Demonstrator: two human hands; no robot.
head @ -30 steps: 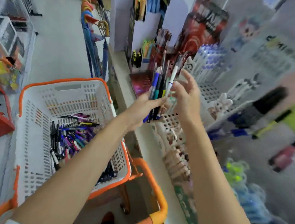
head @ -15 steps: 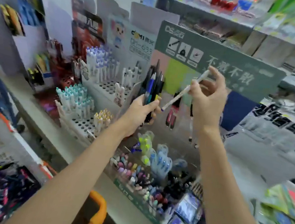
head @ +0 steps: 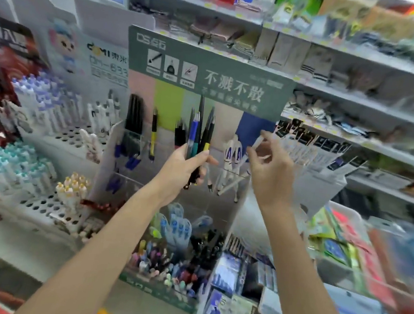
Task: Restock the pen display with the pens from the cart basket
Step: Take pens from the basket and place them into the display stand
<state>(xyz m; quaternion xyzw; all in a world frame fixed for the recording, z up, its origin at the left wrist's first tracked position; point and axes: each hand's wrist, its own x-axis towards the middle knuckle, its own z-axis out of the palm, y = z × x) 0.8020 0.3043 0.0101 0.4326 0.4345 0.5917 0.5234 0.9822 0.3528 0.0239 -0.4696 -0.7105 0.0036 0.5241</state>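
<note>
- The left hand (head: 183, 169) grips a bundle of pens (head: 196, 134), upright before the display's (head: 213, 56) middle, as before.
- The right hand (head: 273, 170) pinches a white pen (head: 231, 184) between thumb and fingertips.
- That pen has dropped from the green header to the display's right edge, where it slants among the white pens there.

I am holding a bunch of pens (head: 197, 140) in my left grip (head: 182, 169), right in front of the pen display (head: 210, 79). My right grip (head: 271, 172) is pinching a single pen (head: 234, 183) just right of the bunch. Pen racks (head: 54, 135) are standing to the left, shelves (head: 343, 56) behind.
</note>
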